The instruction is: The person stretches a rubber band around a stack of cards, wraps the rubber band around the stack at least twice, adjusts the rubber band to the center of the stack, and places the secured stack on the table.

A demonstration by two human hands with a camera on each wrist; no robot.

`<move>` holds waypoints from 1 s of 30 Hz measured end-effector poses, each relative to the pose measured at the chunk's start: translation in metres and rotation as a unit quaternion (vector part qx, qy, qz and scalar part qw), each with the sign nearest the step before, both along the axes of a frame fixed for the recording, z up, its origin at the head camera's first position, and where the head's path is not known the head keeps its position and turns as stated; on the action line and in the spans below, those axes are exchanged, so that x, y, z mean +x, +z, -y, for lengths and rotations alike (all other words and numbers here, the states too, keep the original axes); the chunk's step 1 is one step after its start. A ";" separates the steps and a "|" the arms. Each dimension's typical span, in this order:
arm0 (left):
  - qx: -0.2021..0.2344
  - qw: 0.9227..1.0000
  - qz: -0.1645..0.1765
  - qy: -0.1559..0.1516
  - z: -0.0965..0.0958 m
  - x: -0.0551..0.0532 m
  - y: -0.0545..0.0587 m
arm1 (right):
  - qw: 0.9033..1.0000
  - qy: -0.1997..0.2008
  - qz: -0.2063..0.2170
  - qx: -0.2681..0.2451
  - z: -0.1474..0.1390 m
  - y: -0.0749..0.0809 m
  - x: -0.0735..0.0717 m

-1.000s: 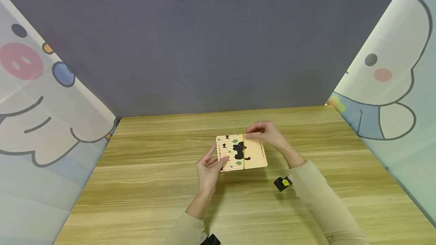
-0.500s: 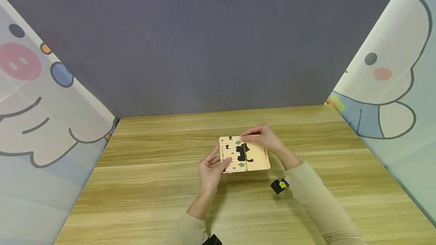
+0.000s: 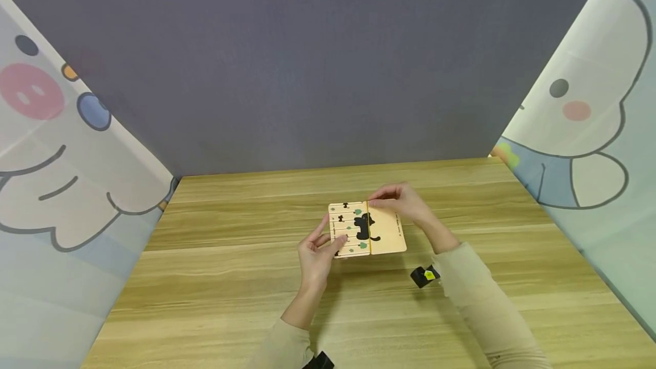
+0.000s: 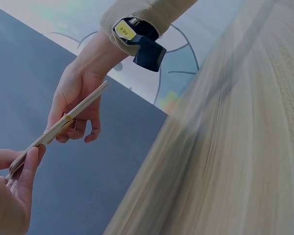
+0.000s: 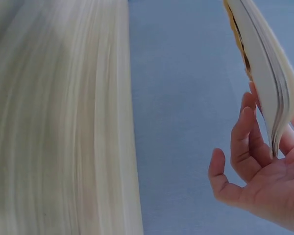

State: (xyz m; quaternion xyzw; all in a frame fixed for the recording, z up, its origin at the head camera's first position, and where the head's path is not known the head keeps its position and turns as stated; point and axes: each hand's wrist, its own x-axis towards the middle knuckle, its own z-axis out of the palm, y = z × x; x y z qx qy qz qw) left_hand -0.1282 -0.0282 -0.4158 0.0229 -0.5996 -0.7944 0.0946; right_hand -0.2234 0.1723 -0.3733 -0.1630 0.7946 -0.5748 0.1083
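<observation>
A small cream notebook (image 3: 388, 235) with a black cat on its cover is held above the table, slightly tilted. A yellow elastic band (image 3: 369, 241) runs across it from top to bottom. My left hand (image 3: 314, 261) grips the notebook's left end, thumb on the cover and fingers behind. At the top edge, my right hand (image 3: 405, 204) pinches beside the band, thumb in front; whether the band itself is caught is hard to see. In the left wrist view the notebook (image 4: 90, 98) appears edge-on between both hands. The right wrist view shows its page edges (image 5: 264, 73).
The wood-grain table (image 3: 220, 278) lies below the hands. A grey panel (image 3: 328, 73) stands behind it, with cartoon-printed curtains (image 3: 579, 130) at both sides. Each wrist carries a black camera mount (image 3: 424, 277).
The right hand dipped down and left along the top edge, then came back up and right. The notebook shifted slightly right with the left hand still gripping it.
</observation>
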 end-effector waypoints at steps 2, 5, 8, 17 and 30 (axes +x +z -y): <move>0.001 1.000 0.000 -0.002 0.000 0.000 0.000 | 1.000 0.001 0.003 0.004 0.000 -0.001 0.000; 0.001 1.000 0.002 -0.005 -0.001 0.001 0.000 | 1.000 -0.003 0.009 -0.005 0.001 -0.004 0.001; -0.003 1.000 0.001 -0.005 -0.001 0.001 0.000 | 1.000 -0.008 0.016 -0.016 0.003 -0.006 0.001; 0.004 0.999 -0.013 -0.031 -0.004 0.004 -0.002 | 1.000 0.000 0.020 -0.022 0.009 -0.009 0.004; 0.020 1.000 -0.001 -0.008 -0.004 0.002 -0.002 | 0.996 -0.088 -0.007 -0.006 0.004 0.006 0.011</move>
